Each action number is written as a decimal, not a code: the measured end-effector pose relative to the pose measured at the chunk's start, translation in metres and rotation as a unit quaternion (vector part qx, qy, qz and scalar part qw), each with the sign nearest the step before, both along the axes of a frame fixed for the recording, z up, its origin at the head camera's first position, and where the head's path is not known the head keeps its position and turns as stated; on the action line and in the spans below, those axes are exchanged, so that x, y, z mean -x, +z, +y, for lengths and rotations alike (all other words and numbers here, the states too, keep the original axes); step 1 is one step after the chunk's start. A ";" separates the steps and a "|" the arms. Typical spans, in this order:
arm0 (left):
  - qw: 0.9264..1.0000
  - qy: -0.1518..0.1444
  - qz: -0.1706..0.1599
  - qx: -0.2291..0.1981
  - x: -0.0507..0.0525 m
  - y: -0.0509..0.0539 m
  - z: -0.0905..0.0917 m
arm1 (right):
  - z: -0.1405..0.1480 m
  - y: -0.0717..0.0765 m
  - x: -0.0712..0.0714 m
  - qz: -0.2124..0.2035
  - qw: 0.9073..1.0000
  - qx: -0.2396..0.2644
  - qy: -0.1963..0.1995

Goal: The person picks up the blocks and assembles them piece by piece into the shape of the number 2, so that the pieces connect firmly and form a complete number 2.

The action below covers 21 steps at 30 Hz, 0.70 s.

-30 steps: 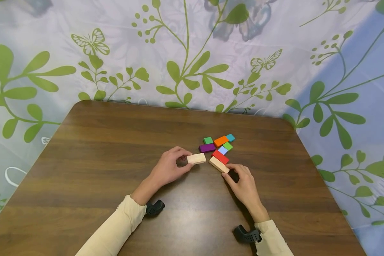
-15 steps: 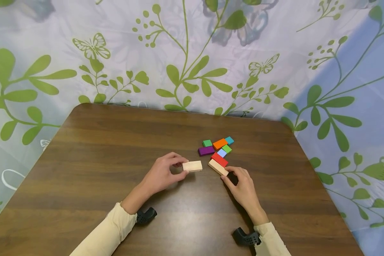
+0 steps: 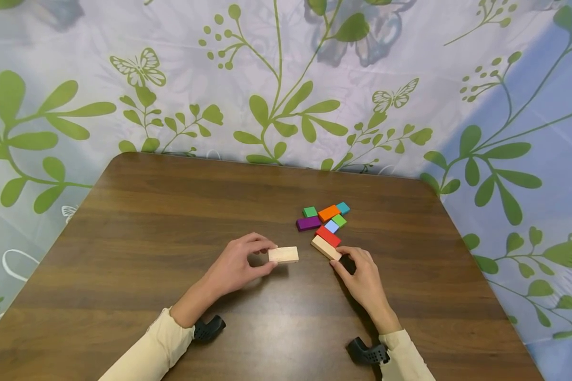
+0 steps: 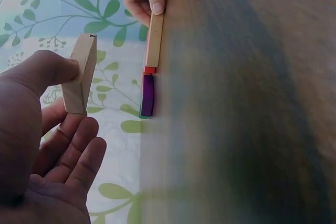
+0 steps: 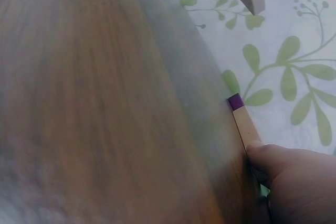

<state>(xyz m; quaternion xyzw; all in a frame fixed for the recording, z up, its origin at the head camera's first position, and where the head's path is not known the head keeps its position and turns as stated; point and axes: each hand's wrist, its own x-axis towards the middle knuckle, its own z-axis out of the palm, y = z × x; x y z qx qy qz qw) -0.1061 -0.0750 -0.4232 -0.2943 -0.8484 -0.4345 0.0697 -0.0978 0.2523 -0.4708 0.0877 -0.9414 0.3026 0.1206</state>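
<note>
**Pinching at two spots, one grip raised and one low**

The wooden table is backed by a patterned cloth. Over it, the left hand and the right hand are held apart, thumb and fingers clamped on one plain block each. The raised block is gripped by its left end, off the tabletop; the low block is pinched at its near end, lying alongside the red block. Beyond are grouped the purple block, the orange block and four smaller squares, including a light-blue one.

The raised block could be tilted or dropped, being held only at one end. If the low block were pushed, the red block could be shoved and the cluster disarranged.
</note>
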 end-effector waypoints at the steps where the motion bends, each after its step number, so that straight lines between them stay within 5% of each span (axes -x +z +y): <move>1: 1.000 0.000 -0.001 0.001 -0.001 0.000 -0.001 | 0.000 0.000 0.000 0.000 1.000 0.000 0.000; 10: 1.000 -0.010 0.022 0.007 -0.008 -0.004 -0.008 | -0.001 0.001 0.000 0.000 1.000 0.000 -0.001; 21: 0.999 -0.014 0.004 0.028 -0.020 -0.010 -0.014 | -0.001 0.000 -0.001 -0.003 1.000 -0.003 -0.002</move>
